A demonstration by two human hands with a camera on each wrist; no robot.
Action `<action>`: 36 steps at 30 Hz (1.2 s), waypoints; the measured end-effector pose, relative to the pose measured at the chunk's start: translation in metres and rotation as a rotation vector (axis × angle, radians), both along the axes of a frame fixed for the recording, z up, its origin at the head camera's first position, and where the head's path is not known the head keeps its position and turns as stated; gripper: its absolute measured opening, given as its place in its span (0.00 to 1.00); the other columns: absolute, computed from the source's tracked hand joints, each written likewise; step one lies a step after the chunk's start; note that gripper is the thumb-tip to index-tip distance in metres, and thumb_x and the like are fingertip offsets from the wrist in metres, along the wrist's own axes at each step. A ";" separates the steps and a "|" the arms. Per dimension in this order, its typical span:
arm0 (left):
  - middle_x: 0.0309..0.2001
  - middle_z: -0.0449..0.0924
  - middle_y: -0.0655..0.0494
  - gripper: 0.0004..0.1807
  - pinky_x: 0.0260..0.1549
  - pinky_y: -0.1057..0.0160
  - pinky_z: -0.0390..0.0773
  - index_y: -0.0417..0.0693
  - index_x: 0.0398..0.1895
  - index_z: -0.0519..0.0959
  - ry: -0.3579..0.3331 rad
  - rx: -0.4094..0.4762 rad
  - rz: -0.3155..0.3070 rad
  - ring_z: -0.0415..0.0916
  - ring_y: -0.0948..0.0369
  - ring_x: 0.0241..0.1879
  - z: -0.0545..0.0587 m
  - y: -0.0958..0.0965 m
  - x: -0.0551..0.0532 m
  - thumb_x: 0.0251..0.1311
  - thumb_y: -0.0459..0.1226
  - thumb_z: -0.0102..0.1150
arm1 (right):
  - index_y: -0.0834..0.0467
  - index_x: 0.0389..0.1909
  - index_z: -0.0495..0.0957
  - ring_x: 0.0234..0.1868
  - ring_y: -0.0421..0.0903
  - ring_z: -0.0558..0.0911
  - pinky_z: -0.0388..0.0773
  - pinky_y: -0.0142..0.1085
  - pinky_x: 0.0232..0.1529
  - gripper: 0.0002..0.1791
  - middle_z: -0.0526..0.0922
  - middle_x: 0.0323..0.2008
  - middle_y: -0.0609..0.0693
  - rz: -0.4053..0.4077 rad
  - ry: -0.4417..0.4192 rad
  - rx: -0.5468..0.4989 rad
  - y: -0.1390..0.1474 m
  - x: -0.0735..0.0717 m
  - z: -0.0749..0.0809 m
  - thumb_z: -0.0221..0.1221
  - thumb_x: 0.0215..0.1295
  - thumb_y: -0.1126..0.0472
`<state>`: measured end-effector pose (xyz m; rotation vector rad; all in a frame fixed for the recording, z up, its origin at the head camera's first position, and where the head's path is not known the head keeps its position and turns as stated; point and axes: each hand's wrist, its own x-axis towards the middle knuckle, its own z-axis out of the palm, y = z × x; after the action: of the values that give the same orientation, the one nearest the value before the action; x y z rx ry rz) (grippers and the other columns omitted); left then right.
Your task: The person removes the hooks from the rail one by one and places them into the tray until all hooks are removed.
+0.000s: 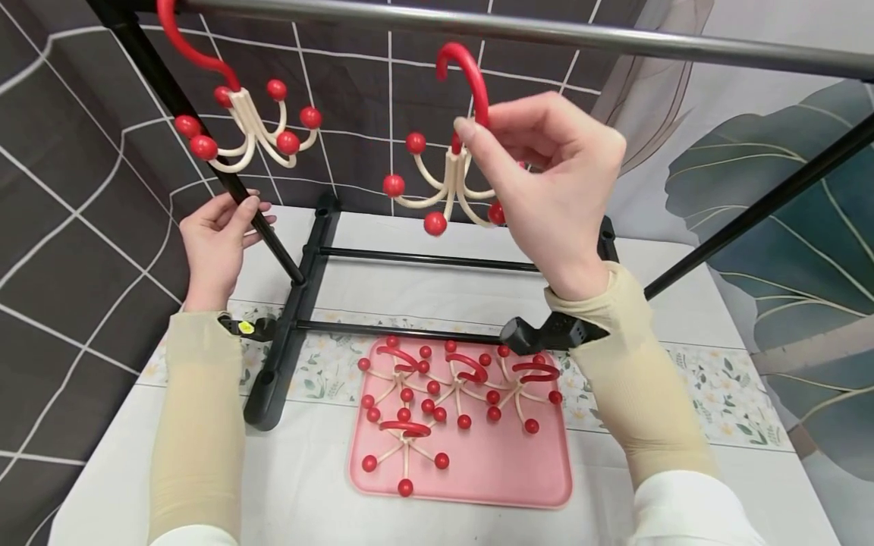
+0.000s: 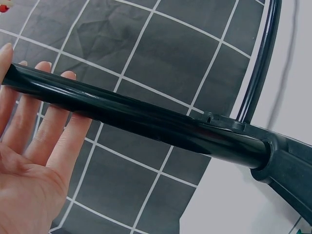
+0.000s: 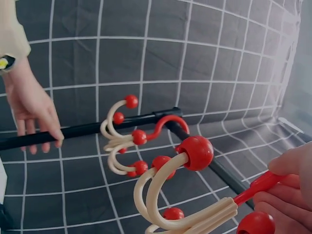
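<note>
Red-hooked hanger (image 1: 454, 171) is up in the air just under the top rail (image 1: 519, 26), not on it yet. Right hand (image 1: 556, 178) pinches it by the shank of the red hook (image 1: 477, 80) — curve left free, ball-tipped arms (image 1: 419, 202) spread out below. Left hand (image 1: 215, 254) has the black side post (image 2: 141, 117) between thumb and fairly straight fingers. One hung hanger (image 1: 249, 117) sits near the rail's left end; four spare hangers (image 1: 410, 431) lie on the pink tray (image 1: 505, 474) on the counter (image 1: 300, 485).

From where I stand, the step looks like hooking this one on. I'd lift the curve clear above the rail, bring the open side over, then lower until the bend takes the weight — let go only then. Leave a gap to the hung one; arms could tangle. Left hand should brace the post so nothing rocks. How firm either grip is, can't tell.
</note>
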<state>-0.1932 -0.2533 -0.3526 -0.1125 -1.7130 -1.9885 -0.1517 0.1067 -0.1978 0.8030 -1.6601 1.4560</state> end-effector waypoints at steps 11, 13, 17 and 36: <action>0.37 0.87 0.46 0.14 0.38 0.67 0.85 0.33 0.49 0.85 -0.005 -0.011 0.009 0.88 0.58 0.34 -0.001 0.000 0.002 0.62 0.31 0.70 | 0.67 0.33 0.87 0.29 0.45 0.87 0.84 0.34 0.34 0.06 0.89 0.31 0.49 0.004 -0.105 0.061 0.014 0.019 -0.031 0.73 0.55 0.73; 0.37 0.87 0.46 0.14 0.38 0.66 0.85 0.33 0.49 0.85 -0.004 -0.014 0.009 0.88 0.58 0.34 -0.001 0.000 0.002 0.62 0.31 0.70 | 0.66 0.33 0.88 0.29 0.44 0.86 0.84 0.33 0.34 0.07 0.89 0.31 0.49 -0.005 -0.128 0.088 0.017 0.024 -0.038 0.74 0.54 0.74; 0.37 0.87 0.46 0.14 0.38 0.66 0.85 0.34 0.49 0.86 -0.005 -0.010 0.006 0.88 0.58 0.34 -0.001 -0.001 0.002 0.62 0.32 0.70 | 0.65 0.35 0.88 0.29 0.44 0.86 0.82 0.32 0.32 0.08 0.89 0.32 0.49 0.016 -0.153 0.147 0.025 0.030 -0.052 0.74 0.54 0.75; 0.37 0.87 0.46 0.14 0.38 0.66 0.85 0.34 0.49 0.86 -0.007 -0.004 0.004 0.88 0.57 0.34 0.000 0.000 0.001 0.62 0.32 0.70 | 0.64 0.36 0.87 0.35 0.46 0.87 0.86 0.36 0.41 0.16 0.88 0.34 0.55 0.175 -0.311 0.205 0.061 0.066 -0.110 0.72 0.47 0.82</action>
<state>-0.1921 -0.2529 -0.3528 -0.1033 -1.7205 -1.9854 -0.0857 0.1676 -0.3076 0.8860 -2.0415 1.6138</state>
